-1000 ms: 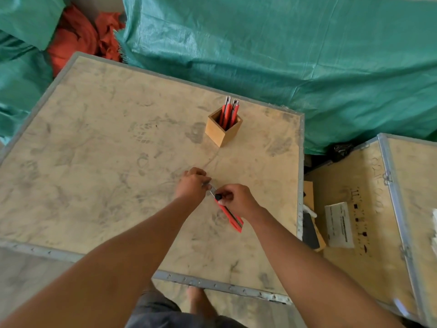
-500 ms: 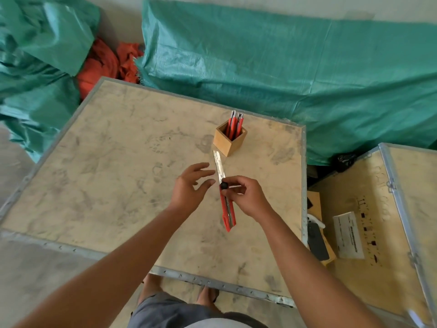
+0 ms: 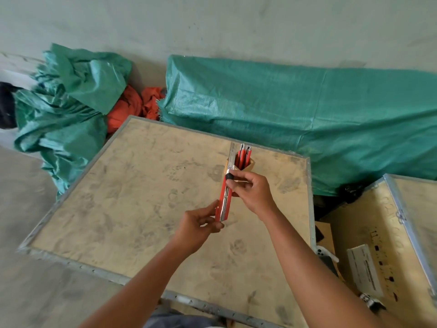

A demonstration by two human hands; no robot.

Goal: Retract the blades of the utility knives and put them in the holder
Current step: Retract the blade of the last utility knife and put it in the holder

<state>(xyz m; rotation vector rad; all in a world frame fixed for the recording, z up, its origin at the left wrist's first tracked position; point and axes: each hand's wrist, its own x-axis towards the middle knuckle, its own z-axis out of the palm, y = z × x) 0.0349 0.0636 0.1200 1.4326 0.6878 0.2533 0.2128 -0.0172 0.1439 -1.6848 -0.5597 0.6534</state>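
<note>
A red utility knife (image 3: 225, 200) is held upright above the wooden crate top (image 3: 142, 197), its silver blade sticking out toward the holder. My right hand (image 3: 253, 194) grips its upper part, thumb at the black slider knob. My left hand (image 3: 201, 224) pinches the knife's lower end. Behind it stands a small wooden holder (image 3: 251, 166) with a few red knives (image 3: 244, 156) in it, partly hidden by the held knife and my right hand.
Green tarpaulin (image 3: 307, 119) covers bulk behind the crate, with more at the left and an orange cloth (image 3: 132, 107) between. A second crate (image 3: 390, 233) with a white label stands at the right. A phone (image 3: 328, 261) lies in the gap.
The knife has been lifted and turned upright with the blade pointing away. My left hand, open before, now pinches its lower end. The camera has tilted up.
</note>
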